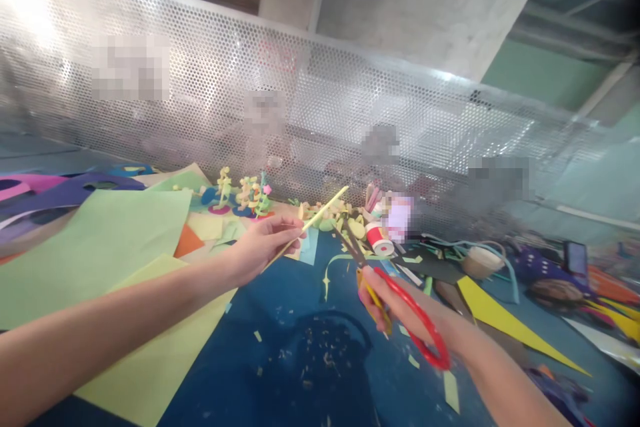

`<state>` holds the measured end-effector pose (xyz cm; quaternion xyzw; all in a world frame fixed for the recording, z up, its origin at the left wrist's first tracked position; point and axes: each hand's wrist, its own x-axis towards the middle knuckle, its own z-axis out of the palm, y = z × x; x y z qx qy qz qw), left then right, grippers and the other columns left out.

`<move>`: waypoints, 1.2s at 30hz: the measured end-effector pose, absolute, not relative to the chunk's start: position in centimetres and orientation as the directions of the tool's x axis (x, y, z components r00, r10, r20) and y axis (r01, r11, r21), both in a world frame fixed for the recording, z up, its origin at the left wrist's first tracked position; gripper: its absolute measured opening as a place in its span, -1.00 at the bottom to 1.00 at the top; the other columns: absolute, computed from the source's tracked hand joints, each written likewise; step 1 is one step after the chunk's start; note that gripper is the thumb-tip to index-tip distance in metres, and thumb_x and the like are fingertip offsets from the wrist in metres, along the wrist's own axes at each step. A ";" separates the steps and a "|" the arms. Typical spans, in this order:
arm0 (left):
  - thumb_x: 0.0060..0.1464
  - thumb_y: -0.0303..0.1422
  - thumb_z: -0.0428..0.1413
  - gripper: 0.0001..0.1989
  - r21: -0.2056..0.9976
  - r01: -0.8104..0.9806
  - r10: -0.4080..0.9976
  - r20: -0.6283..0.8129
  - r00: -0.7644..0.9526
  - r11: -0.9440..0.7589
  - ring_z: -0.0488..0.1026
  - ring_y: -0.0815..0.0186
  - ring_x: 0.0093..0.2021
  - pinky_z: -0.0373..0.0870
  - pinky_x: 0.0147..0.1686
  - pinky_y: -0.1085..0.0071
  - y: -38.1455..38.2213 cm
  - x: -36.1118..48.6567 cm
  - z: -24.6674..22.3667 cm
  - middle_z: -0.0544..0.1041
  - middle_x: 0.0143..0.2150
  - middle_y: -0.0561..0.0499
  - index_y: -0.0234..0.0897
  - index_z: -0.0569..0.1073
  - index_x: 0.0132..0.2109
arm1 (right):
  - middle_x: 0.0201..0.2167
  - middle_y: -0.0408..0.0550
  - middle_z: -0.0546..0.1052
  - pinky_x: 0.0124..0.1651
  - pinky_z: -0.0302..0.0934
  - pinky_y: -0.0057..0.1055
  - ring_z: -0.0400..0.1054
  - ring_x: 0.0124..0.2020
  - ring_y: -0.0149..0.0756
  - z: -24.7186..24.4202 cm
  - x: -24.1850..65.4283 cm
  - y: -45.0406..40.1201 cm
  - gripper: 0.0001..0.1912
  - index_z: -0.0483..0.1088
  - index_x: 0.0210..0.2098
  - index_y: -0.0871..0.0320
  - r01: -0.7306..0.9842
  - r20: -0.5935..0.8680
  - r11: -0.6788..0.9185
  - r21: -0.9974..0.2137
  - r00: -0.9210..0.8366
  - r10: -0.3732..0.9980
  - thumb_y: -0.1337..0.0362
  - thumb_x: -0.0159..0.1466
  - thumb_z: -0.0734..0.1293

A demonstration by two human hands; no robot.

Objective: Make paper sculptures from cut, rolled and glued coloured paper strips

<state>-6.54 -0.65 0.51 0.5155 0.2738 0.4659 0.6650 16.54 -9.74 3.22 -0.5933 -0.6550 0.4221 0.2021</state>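
In front of me my left hand (273, 240) pinches a narrow pale-yellow strip (325, 207) between thumb and fingers. The strip slants up to the right, and its lower end shows below the hand. My right hand (383, 300) is closed around a pair of scissors (430, 343) with a red handle loop. A yellow-orange part shows at the fingers, but I cannot tell whether it belongs to the scissors. The parted blades point up and left, below the strip's upper end and apart from the left hand.
Green sheets (95, 240) lie at left, with small flower-like crafts (245, 193) behind them. A red-and-white roll (380, 240) and a yellow piece (515, 327) lie at right. Small scraps dot the blue tabletop (240, 373). A perforated metal screen (320, 93) stands along the back.
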 end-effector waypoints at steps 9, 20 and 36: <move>0.00 -0.32 0.16 -0.86 0.981 -0.184 0.850 0.140 0.508 -0.052 0.41 0.46 -0.41 0.30 -0.32 0.49 -1.3 -6.1 -0.4 0.51 -0.37 0.05 -0.31 0.42 -0.34 | -0.69 -0.22 0.24 -0.52 0.15 -0.47 0.25 -0.64 -0.40 0.0 15.3 -9.4 -0.44 0.17 -0.57 0.13 0.684 -0.259 -0.049 -0.728 -0.208 0.943 -0.19 0.22 -0.03; 0.00 -0.29 0.15 -0.84 0.990 -0.144 0.827 0.085 0.556 -0.005 0.41 0.46 -0.41 0.31 -0.33 0.50 -2.1 -5.9 -0.3 0.53 -0.34 0.02 -0.32 0.43 -0.34 | -0.69 -0.25 0.20 -0.53 0.13 -0.49 0.25 -0.64 -0.39 0.3 15.2 -9.6 -0.50 0.14 -0.56 0.12 0.698 -0.204 0.009 -0.716 -0.222 0.954 -0.14 0.25 0.00; -0.02 -0.30 0.17 -0.85 0.988 -0.155 0.821 0.073 0.566 0.018 0.41 0.45 -0.41 0.31 -0.33 0.50 -2.4 -5.7 -0.5 0.54 -0.35 0.01 -0.32 0.45 -0.35 | -0.69 -0.26 0.17 -0.54 0.12 -0.48 0.20 -0.67 -0.41 0.7 14.8 -9.8 -0.51 0.12 -0.56 0.11 0.724 -0.195 0.024 -0.689 -0.217 0.956 -0.14 0.24 0.01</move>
